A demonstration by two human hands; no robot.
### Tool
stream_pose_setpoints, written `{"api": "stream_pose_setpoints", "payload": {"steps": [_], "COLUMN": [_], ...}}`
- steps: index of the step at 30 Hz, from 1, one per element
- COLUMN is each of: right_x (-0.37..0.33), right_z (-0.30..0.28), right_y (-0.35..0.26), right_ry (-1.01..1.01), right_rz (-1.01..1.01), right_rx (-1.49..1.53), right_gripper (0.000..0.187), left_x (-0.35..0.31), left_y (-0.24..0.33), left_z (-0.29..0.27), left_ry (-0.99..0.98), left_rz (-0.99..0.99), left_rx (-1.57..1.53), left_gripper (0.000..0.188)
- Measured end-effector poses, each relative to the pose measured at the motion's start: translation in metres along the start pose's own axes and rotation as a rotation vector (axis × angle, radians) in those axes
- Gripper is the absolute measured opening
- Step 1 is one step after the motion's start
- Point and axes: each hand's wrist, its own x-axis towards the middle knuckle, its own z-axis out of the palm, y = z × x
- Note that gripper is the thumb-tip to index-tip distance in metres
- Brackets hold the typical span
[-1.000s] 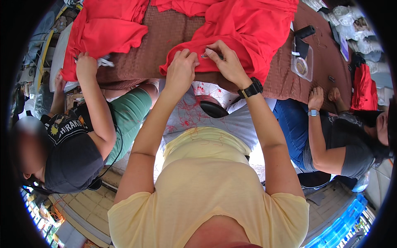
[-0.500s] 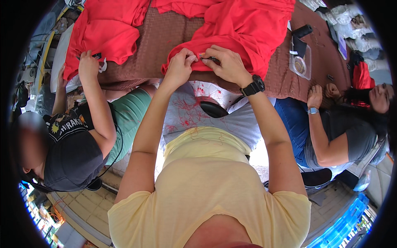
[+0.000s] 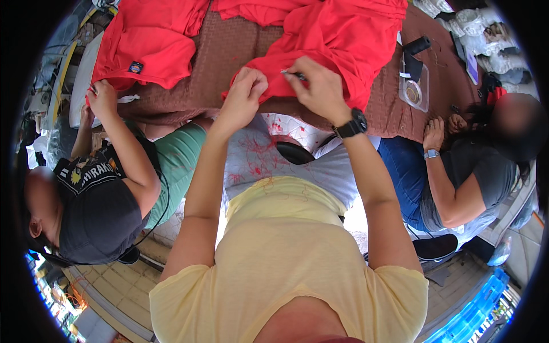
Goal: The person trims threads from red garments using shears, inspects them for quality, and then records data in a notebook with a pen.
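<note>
A red garment (image 3: pixel 350 41) lies bunched on the brown cloth-covered table (image 3: pixel 240 43), its near edge under my hands. My left hand (image 3: pixel 241 98) is closed, thumb and fingertips together over that edge; whatever they pinch is hidden or too thin to see. To its right, my right hand (image 3: pixel 321 90), with a black watch at the wrist, grips a small dark tool with a shiny metal tip (image 3: pixel 293 74). The tool's tip points toward my left hand, and its exact kind cannot be made out. A gap separates the two hands.
At left, a person's hand (image 3: pixel 103 98) is beside another red garment (image 3: pixel 157 54). At right, another person's hands (image 3: pixel 434 134) rest on the table edge. A clear plastic box (image 3: pixel 420 94) stands near a black cylinder (image 3: pixel 417 44). Red threads (image 3: pixel 257 148) litter my lap.
My hands have moved slightly apart and the right one has risen a little with the tool. The person at left has drawn a hand leftward off the garment, uncovering its dark label.
</note>
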Motion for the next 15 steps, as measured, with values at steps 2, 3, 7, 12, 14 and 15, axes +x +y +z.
{"api": "stream_pose_setpoints", "payload": {"steps": [2, 3, 7, 12, 14, 15], "right_x": [0.000, -0.002, -0.007, -0.009, -0.009, -0.009], "right_z": [-0.025, -0.031, -0.032, -0.016, -0.005, 0.003], "right_y": [-0.008, -0.008, 0.013, 0.018, 0.019, 0.020], "right_ry": [0.034, -0.035, -0.176, -0.174, -0.173, -0.167], "right_rz": [0.118, 0.147, 0.202, 0.437, 0.465, 0.453], "right_rx": [0.076, 0.074, 0.189, 0.724, 0.818, 0.838], "right_gripper": [0.017, 0.018, 0.022, 0.025, 0.025, 0.025], "left_x": [-0.012, -0.017, -0.019, -0.006, 0.002, 0.006], "left_y": [0.032, 0.042, 0.040, 0.049, 0.028, 0.015], "left_z": [-0.025, -0.031, -0.023, 0.011, 0.026, 0.033], "left_ry": [-0.182, -0.275, -0.118, 0.178, 0.198, 0.212], "left_rz": [-0.019, -0.031, -0.111, -0.234, -0.125, -0.073], "left_rx": [-0.103, -0.157, 0.153, -0.001, 0.070, 0.109], "left_gripper": [0.009, 0.008, 0.010, 0.020, 0.021, 0.022]}}
